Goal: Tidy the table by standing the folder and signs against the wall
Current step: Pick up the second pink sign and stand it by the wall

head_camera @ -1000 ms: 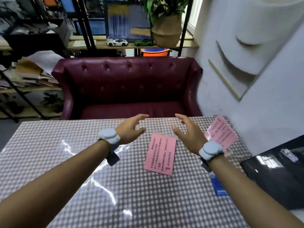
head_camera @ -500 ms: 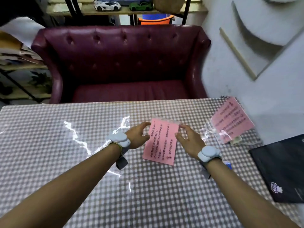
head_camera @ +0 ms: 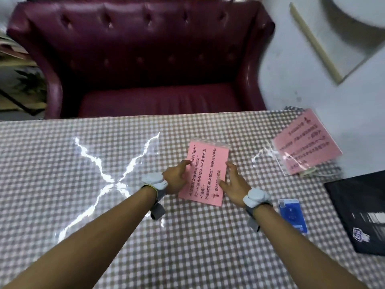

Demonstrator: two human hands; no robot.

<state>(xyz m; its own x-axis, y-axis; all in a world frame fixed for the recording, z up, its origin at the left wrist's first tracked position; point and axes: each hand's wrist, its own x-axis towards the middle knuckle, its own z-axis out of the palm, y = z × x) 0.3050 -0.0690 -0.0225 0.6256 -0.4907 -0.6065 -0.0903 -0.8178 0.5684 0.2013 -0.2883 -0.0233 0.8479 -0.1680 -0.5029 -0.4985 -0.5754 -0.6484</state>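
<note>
A pink sign (head_camera: 205, 172) with red print, in a clear sleeve, lies flat on the checked table (head_camera: 62, 163) near its middle. My left hand (head_camera: 176, 177) has its fingertips on the sign's left edge. My right hand (head_camera: 233, 184) holds the right edge, thumb on the sheet. A second pink sign (head_camera: 306, 142) in a clear stand leans tilted at the white wall (head_camera: 354, 101), far right. A black folder (head_camera: 362, 205) lies flat at the table's right edge.
A small blue card (head_camera: 292, 215) lies between my right wrist and the folder. A dark red tufted sofa (head_camera: 145, 59) stands right behind the table's far edge. Glare streaks shine on the tablecloth at left.
Both hands came down from above the table and closed in on the flat pink sign's two side edges. The view tilted down toward the table.
</note>
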